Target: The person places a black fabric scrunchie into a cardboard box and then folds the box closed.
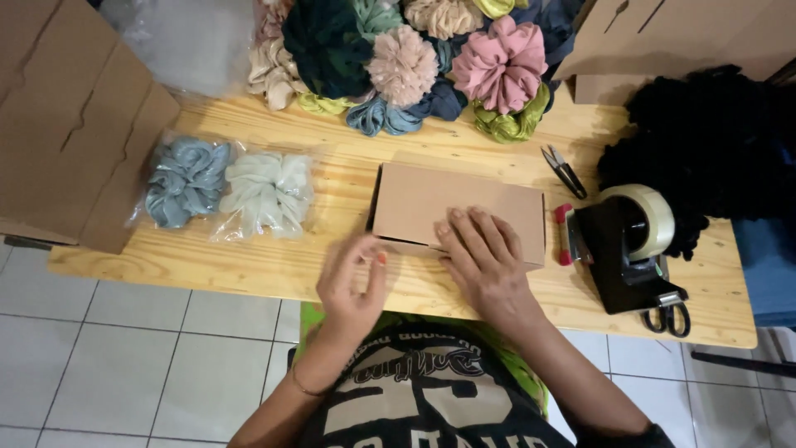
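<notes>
A small brown cardboard box (431, 199) lies closed on the wooden table (249, 265), near its front edge. My right hand (485, 257) rests flat on the box's near side, fingers spread over the lid. My left hand (352, 282) hovers at the box's near left corner, fingers slightly curled, holding nothing. Left of the box lie two scrunchies in clear plastic bags: a grey-blue one (184, 178) and a pale green one (267, 191).
A heap of loose scrunchies (406, 58) in several colours fills the back. A black tape dispenser (626, 245) with a clear roll, scissors (667, 315) and thread snips (564, 170) sit right. Black fabric (705, 141) is far right, big cardboard boxes (66, 124) left.
</notes>
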